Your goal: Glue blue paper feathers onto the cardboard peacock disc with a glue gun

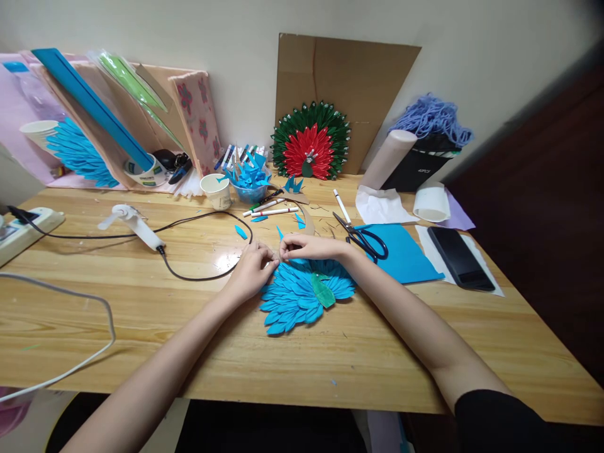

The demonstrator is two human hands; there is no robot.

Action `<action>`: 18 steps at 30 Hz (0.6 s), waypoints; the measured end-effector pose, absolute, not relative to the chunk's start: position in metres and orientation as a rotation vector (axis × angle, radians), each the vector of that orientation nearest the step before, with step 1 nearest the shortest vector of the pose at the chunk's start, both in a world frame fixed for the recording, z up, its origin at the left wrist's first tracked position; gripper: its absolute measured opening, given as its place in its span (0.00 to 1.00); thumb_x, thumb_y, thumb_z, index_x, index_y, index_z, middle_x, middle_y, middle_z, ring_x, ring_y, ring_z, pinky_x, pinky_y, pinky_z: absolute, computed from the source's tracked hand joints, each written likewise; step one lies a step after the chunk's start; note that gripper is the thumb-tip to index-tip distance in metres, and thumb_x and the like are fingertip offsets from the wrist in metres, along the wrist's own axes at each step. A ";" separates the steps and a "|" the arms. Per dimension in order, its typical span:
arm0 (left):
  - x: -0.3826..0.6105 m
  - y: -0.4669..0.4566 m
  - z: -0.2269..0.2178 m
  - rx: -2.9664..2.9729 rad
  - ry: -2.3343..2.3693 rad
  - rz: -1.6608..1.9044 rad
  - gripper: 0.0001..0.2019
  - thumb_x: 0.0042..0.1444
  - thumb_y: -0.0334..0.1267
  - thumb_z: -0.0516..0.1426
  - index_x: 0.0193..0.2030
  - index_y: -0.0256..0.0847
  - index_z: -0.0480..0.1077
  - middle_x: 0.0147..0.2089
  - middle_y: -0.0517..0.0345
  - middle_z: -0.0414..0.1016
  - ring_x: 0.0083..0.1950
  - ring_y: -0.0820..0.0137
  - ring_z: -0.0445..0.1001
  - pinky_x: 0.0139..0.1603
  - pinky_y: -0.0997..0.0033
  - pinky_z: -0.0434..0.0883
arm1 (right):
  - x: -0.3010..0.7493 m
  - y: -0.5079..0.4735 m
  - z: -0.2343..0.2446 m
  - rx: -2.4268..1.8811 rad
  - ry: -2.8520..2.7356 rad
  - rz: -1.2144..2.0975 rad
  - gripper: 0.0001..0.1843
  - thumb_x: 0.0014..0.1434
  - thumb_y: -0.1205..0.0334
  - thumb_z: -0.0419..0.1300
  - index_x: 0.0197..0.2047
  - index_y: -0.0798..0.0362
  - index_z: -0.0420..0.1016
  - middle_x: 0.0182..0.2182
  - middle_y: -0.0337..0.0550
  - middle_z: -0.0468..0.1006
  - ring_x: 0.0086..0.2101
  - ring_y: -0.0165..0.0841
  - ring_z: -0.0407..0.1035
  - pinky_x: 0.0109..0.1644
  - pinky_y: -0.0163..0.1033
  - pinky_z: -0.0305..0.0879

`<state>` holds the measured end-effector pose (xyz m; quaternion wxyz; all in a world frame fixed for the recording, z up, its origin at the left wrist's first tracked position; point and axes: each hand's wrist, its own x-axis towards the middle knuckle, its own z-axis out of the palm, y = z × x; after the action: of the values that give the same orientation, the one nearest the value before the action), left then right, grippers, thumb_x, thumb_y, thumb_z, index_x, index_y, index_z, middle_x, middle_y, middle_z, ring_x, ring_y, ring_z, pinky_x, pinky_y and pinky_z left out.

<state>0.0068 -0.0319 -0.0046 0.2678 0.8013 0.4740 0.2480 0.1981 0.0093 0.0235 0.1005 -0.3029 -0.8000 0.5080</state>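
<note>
A peacock craft (295, 301) of layered blue felt-like petals, with a green body piece (323, 290), lies on the table under my hands. My left hand (257, 267) grips its upper left edge, thumb and fingers together. Beside it, my right hand (311, 247) is closed in a pinch over the top edge; what sits between its fingertips is hidden. A pointed blue piece (280, 233) shows just behind those fingers. Loose blue petals, one petal (240, 232) among them, lie beyond my hands. Black-handled scissors (365, 241) rest on a blue sheet (406, 255) to the right.
A white glue gun (139, 228) with a black cable lies left. Behind stand a tub of blue pieces (250, 189), a paper cup (216, 191) and a red-green peacock (309, 145) against cardboard (368, 82). A phone (460, 258) lies right; a power strip (33, 233) sits far left.
</note>
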 end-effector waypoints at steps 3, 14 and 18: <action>0.007 -0.031 -0.005 2.164 1.271 0.673 0.06 0.54 0.38 0.54 0.30 0.39 0.69 0.34 0.54 0.67 0.41 0.65 0.65 0.42 0.66 0.62 | 0.198 0.009 0.023 -0.892 -2.351 1.517 0.04 0.56 0.65 0.53 0.33 0.56 0.67 0.31 0.39 0.69 0.35 0.29 0.63 0.41 0.35 0.60; -0.010 -0.029 0.001 1.824 1.259 0.686 0.12 0.56 0.41 0.50 0.39 0.37 0.70 0.38 0.51 0.75 0.40 0.64 0.72 0.42 0.64 0.67 | 0.198 0.009 0.015 -0.884 -2.300 1.562 0.11 0.48 0.64 0.63 0.35 0.57 0.67 0.33 0.40 0.71 0.33 0.28 0.64 0.39 0.34 0.62; -0.014 -0.030 0.006 1.654 1.222 0.671 0.14 0.50 0.42 0.56 0.40 0.36 0.71 0.40 0.49 0.76 0.41 0.63 0.74 0.44 0.62 0.69 | 0.204 0.014 0.018 -1.064 -2.241 1.446 0.07 0.51 0.65 0.59 0.35 0.57 0.67 0.30 0.40 0.71 0.30 0.28 0.66 0.35 0.33 0.63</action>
<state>-0.0135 -0.0302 0.0062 0.4698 0.6749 0.4988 0.2738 0.2043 0.0136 0.0181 0.1348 -0.3672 -0.7734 0.4989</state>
